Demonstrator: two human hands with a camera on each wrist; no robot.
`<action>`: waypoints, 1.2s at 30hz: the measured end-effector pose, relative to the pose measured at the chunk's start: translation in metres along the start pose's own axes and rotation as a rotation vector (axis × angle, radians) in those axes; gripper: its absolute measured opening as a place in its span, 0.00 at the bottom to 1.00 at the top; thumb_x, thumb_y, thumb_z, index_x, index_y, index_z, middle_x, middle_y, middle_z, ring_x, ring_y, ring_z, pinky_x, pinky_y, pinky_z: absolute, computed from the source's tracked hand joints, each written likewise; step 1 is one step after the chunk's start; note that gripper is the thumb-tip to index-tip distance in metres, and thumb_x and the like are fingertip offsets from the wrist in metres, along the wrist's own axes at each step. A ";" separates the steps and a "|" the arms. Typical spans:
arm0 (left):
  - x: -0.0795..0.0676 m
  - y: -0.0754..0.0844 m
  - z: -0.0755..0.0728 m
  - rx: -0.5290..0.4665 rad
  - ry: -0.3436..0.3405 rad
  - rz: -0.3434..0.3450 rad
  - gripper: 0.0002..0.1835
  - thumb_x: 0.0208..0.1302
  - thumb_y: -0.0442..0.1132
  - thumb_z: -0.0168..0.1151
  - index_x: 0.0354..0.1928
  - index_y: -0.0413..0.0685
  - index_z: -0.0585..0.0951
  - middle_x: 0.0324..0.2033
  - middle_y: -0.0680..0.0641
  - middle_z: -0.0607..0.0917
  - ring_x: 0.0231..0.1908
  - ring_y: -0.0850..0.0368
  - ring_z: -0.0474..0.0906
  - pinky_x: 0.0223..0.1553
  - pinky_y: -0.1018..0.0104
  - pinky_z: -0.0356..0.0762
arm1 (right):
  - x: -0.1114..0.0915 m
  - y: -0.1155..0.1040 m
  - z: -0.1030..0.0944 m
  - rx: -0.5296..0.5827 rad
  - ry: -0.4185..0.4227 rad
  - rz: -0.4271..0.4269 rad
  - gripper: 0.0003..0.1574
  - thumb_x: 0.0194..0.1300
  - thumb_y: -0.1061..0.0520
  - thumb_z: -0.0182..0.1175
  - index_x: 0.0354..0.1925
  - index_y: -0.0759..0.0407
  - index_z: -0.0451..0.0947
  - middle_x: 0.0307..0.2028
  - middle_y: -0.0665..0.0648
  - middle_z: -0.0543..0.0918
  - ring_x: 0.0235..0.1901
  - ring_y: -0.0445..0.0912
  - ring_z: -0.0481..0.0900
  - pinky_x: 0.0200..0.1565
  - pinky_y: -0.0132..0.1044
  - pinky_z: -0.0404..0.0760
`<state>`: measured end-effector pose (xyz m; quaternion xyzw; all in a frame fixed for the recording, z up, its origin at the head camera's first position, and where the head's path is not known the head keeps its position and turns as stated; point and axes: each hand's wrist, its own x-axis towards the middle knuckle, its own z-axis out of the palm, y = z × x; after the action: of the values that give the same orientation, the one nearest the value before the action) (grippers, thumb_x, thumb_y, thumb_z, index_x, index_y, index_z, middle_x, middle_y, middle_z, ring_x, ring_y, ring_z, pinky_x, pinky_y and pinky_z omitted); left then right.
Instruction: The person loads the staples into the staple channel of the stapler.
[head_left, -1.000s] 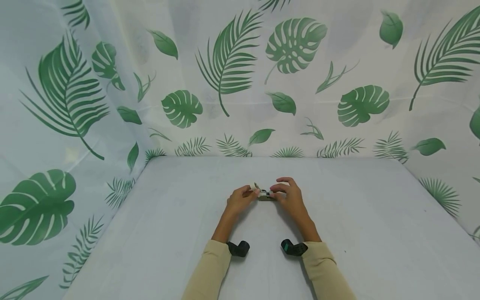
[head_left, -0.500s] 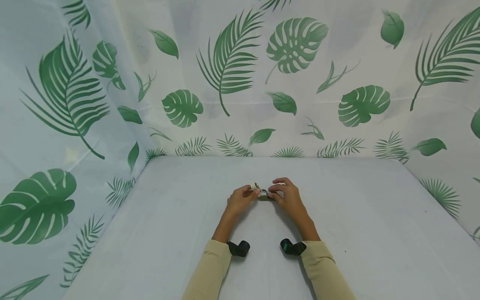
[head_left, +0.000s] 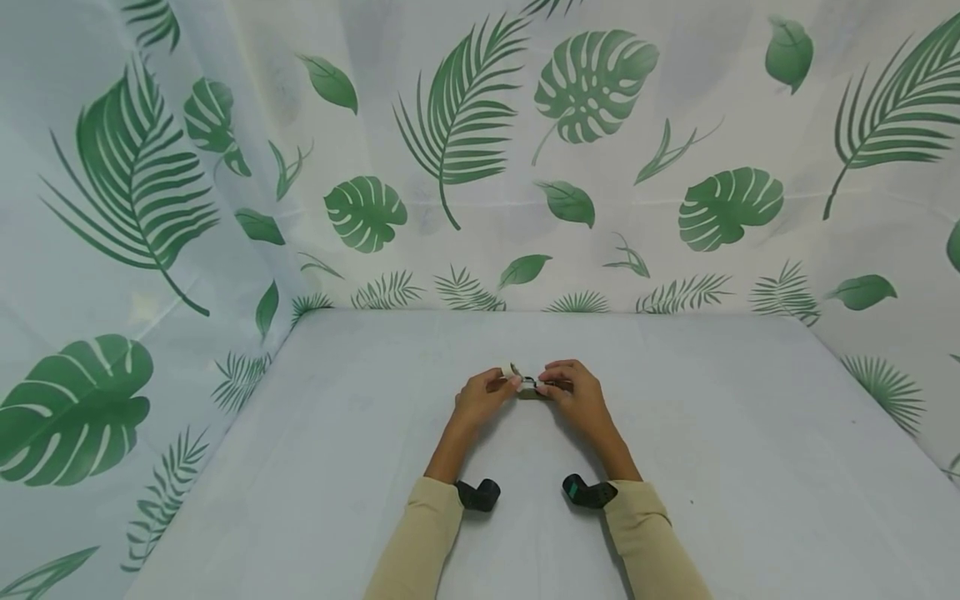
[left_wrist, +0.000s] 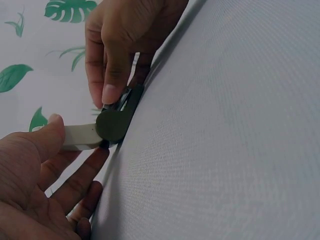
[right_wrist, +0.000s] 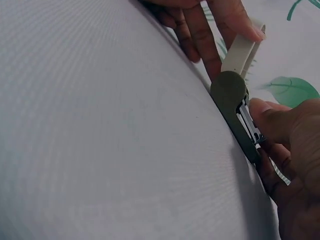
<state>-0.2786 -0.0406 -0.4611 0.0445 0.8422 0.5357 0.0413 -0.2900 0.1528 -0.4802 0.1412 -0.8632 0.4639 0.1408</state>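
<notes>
A small stapler (head_left: 532, 393) with a dark olive base (right_wrist: 230, 95) stands on the white-covered table, its cream top arm (left_wrist: 82, 136) swung up on a round pivot. My left hand (head_left: 478, 402) pinches that cream arm between thumb and fingers. A metal staple channel (right_wrist: 246, 119) shows between arm and base in the right wrist view. My right hand (head_left: 583, 398) holds the stapler at the channel end, the thumb against the metal and other fingers on the far side. Those fingers hide part of the channel.
The white table cover (head_left: 337, 467) stretches around both hands. A leaf-printed cloth wall (head_left: 480, 217) rises behind the table and along its sides. Black wrist-worn devices sit at the left wrist (head_left: 478, 496) and the right wrist (head_left: 588, 492).
My right hand's fingers have shifted slightly left along the stapler, and its raised upper finger has come down. My left hand keeps its pinch on the cream arm.
</notes>
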 end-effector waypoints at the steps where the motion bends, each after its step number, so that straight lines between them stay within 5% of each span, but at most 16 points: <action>1: 0.000 0.000 0.000 -0.002 0.000 0.001 0.23 0.67 0.59 0.58 0.54 0.53 0.82 0.55 0.47 0.84 0.65 0.44 0.71 0.68 0.33 0.49 | 0.000 0.000 0.000 -0.001 -0.006 0.009 0.08 0.61 0.64 0.67 0.39 0.66 0.83 0.50 0.64 0.79 0.50 0.55 0.81 0.51 0.46 0.81; 22: 0.000 0.001 0.000 0.025 -0.003 0.004 0.23 0.68 0.59 0.58 0.55 0.53 0.82 0.55 0.47 0.84 0.65 0.44 0.71 0.67 0.33 0.50 | -0.002 -0.005 -0.005 0.046 -0.059 0.087 0.12 0.60 0.64 0.68 0.43 0.65 0.82 0.48 0.65 0.80 0.49 0.58 0.82 0.54 0.51 0.79; 36: 0.000 0.001 -0.001 0.038 0.001 0.004 0.23 0.68 0.59 0.57 0.55 0.53 0.82 0.56 0.47 0.84 0.65 0.43 0.71 0.67 0.32 0.50 | -0.004 0.000 -0.004 0.082 -0.061 -0.004 0.08 0.60 0.65 0.67 0.40 0.65 0.83 0.48 0.64 0.79 0.51 0.57 0.79 0.54 0.52 0.79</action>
<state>-0.2789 -0.0408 -0.4596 0.0469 0.8521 0.5198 0.0390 -0.2862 0.1563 -0.4797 0.1626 -0.8470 0.4940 0.1094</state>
